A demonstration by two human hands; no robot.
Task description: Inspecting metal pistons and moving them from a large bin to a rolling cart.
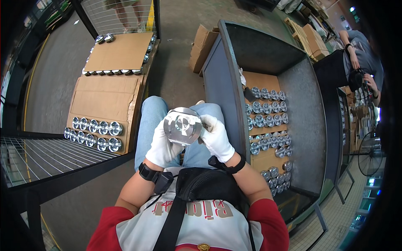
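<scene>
A shiny metal piston is held over my lap, its round machined crown facing up. My left hand, in a white glove, grips its left and lower side; the fingertips are hidden behind it. My right hand, also gloved in white, has its fingers closed against the piston's right edge. To the left, two rows of similar pistons stand on cardboard. On my right, several rows of pistons sit on cardboard inside a deep grey metal bin.
Farther left, another cardboard sheet covers more pistons, with two on top. A wire-mesh panel borders that side. A dark object and pale cloth lie at the bin's left wall. Another person stands at far right, near a fan.
</scene>
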